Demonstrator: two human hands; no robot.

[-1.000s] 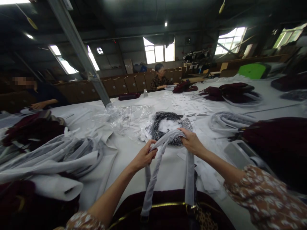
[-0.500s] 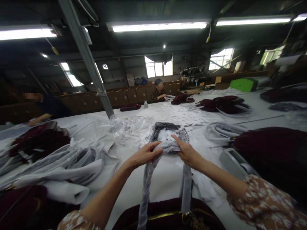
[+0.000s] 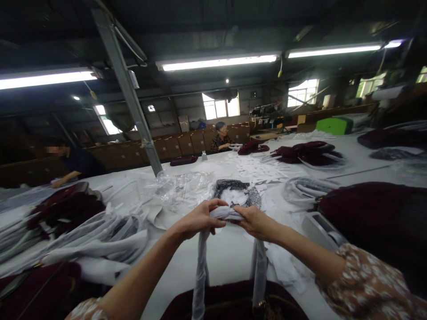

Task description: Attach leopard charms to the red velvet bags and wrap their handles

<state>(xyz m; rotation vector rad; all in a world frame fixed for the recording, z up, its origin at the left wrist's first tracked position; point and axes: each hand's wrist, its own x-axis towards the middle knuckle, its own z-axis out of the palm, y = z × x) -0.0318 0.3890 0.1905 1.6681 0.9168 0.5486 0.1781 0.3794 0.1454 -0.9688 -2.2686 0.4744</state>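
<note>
My left hand [image 3: 196, 220] and my right hand [image 3: 255, 222] are both closed round the top of a bag handle wrapped in pale grey paper [image 3: 227, 214]. Its two wrapped ends [image 3: 200, 275] hang down to a dark maroon bag [image 3: 233, 302] at the bottom edge. Just beyond my hands a black-and-white patterned bag [image 3: 235, 193] lies on the white table [image 3: 220, 253], stuffed with white paper.
Wrapped grey handles and maroon bags [image 3: 63, 209] pile up on the left. More maroon bags [image 3: 370, 209] lie on the right, beside a grey tape dispenser [image 3: 320, 226]. Clear plastic [image 3: 180, 186] lies ahead. One person [image 3: 222, 138] sits at the far end, another [image 3: 71, 162] at the left.
My hands have come closer together on the wrapped handle and lifted it slightly. The camera has tilted upward, showing more ceiling.
</note>
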